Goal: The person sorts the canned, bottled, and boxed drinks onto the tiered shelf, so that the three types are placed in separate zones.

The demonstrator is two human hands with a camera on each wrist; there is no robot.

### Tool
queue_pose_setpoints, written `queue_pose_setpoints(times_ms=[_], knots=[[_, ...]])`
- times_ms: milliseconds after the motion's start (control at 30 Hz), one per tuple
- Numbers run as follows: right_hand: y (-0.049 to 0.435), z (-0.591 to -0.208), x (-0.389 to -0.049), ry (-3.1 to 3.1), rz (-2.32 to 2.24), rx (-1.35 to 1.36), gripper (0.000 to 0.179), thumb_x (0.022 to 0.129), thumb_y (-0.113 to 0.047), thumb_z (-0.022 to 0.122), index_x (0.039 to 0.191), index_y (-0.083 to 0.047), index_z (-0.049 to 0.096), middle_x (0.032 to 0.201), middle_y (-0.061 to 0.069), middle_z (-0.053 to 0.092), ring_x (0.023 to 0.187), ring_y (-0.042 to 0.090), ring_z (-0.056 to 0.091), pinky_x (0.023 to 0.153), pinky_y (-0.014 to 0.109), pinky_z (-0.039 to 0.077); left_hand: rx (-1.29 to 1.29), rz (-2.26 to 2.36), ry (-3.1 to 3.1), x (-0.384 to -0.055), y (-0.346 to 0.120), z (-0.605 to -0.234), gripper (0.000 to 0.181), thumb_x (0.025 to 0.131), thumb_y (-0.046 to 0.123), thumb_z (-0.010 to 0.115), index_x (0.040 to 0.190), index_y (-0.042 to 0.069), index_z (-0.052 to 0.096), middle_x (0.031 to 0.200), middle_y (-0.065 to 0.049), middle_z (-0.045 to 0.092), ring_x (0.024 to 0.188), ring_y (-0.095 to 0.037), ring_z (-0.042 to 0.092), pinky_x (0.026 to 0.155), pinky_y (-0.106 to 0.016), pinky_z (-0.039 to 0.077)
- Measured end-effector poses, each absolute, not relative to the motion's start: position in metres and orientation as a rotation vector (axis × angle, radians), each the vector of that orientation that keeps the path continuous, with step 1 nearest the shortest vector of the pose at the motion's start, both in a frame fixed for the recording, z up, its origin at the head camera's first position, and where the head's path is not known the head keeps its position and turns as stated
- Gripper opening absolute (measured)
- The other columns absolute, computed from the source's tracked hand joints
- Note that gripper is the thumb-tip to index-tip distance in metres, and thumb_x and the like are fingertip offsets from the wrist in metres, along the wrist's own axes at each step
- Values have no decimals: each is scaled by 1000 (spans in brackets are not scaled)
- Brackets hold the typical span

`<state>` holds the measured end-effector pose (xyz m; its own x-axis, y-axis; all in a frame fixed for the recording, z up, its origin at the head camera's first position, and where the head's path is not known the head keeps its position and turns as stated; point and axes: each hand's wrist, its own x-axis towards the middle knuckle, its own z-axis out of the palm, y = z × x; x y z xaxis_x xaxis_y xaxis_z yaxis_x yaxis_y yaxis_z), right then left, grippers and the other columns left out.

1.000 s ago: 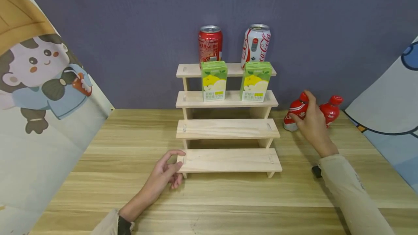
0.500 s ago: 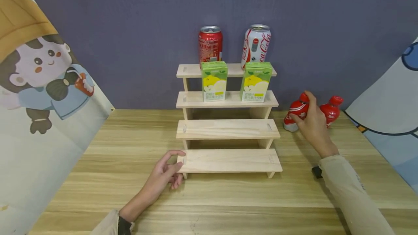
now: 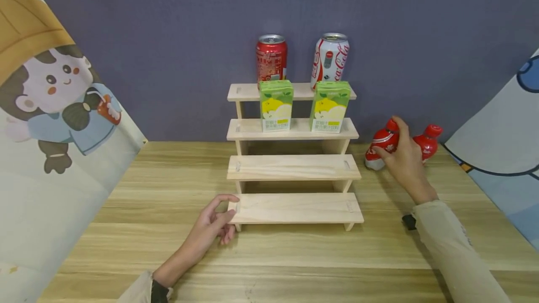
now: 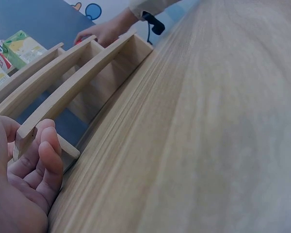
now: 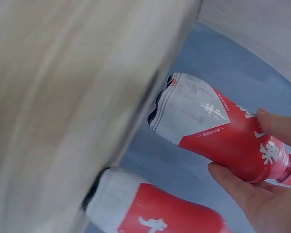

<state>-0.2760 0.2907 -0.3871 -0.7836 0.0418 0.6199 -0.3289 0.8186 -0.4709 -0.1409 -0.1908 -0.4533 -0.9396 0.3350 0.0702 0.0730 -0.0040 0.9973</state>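
My left hand (image 3: 210, 221) grips the left end of the lowest step of a pale wooden stepped display stand (image 3: 294, 208). In the left wrist view, the thumb and curled fingers (image 4: 51, 155) lie on either side of the board's end. Right of the stand, my right hand (image 3: 404, 162) holds a red-and-white drink bottle (image 5: 233, 131) around its upper part, below the cap. That bottle leans in the head view; whether its base touches the table cannot be told. A second, similar bottle (image 3: 427, 141) stands just to its right, partly behind the hand.
A red can (image 3: 271, 60) and a white Coca-Cola can (image 3: 330, 60) stand on the top step. Two green juice cartons, a left one (image 3: 276, 106) and a right one (image 3: 330, 107), stand one step lower. A small black object (image 3: 409, 221) is by the right sleeve. A dark wall (image 3: 189, 60) rises behind.
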Motion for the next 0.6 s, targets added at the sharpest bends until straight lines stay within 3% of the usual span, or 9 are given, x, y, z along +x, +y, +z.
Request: queue_pose_setpoints(times_ms=[400, 467, 600], knots=[[278, -366, -266, -2300, 695, 289, 96, 75, -1, 86, 153, -13, 31, 107, 30, 62, 75, 39, 58, 65, 52, 48, 410, 2055, 2077, -141, -191, -452, 36, 106, 22, 50, 138, 8, 43, 61, -6, 61, 50, -11, 54, 44, -21, 44], [276, -362, -264, -2295, 677, 292, 96, 74, -2, 87, 153, -13, 32, 103, 28, 62, 71, 36, 56, 62, 45, 47, 411, 2055, 2076, -141, -191, -452, 36, 106, 22, 50, 138, 8, 43, 61, -6, 61, 50, -12, 54, 44, -21, 44], [272, -354, -258, -2296, 656, 300, 96, 74, -4, 87, 152, -14, 34, 101, 26, 63, 68, 32, 55, 60, 20, 40, 420, 2048, 2073, -141, -191, -453, 36, 106, 22, 50, 138, 9, 43, 61, -6, 61, 50, -12, 54, 44, -21, 44]])
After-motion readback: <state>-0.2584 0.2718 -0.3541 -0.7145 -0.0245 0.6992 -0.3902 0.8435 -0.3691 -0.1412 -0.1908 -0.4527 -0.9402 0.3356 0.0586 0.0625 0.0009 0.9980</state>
